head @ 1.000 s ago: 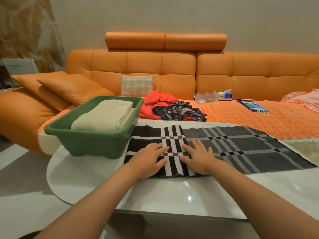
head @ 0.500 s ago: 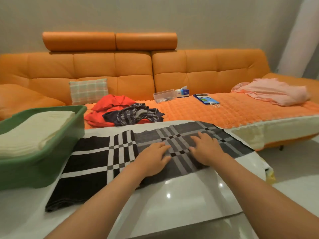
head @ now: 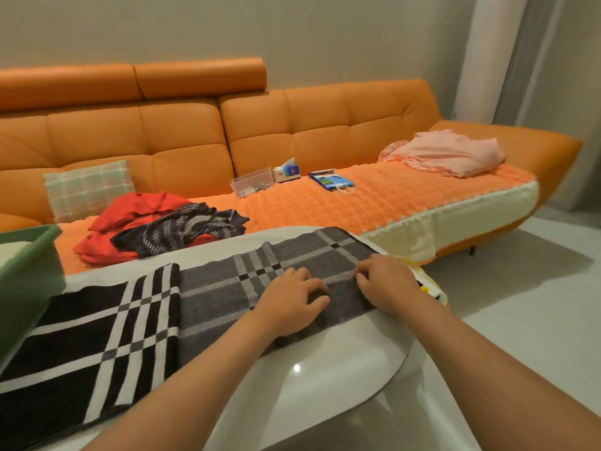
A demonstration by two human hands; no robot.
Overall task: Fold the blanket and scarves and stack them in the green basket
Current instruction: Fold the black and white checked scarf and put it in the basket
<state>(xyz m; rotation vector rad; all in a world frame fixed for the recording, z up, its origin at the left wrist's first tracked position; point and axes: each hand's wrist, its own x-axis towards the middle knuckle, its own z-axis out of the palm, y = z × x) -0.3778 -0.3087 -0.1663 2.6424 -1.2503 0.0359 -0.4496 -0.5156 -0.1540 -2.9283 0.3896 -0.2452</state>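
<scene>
Grip of left hand (head: 292, 297) curled, pinching plaid scarf (head: 211, 288); right hand (head: 387, 284) likewise curled, pinching scarf near end.

Bare table (head: 325, 382) lay open in front of the scarf (head: 130, 327), between the forearms. A narrow white strip was also free behind the scarf, though the sofa (head: 325, 203) seat and its heap of clothes (head: 156, 229) stood just beyond. The basket (head: 26, 275) walled off the left end, close by the scarf's black part, while the left hand (head: 289, 297) and right hand (head: 387, 284) gripped the gray end at the table's right rim, with open floor (head: 520, 288) beyond.
</scene>
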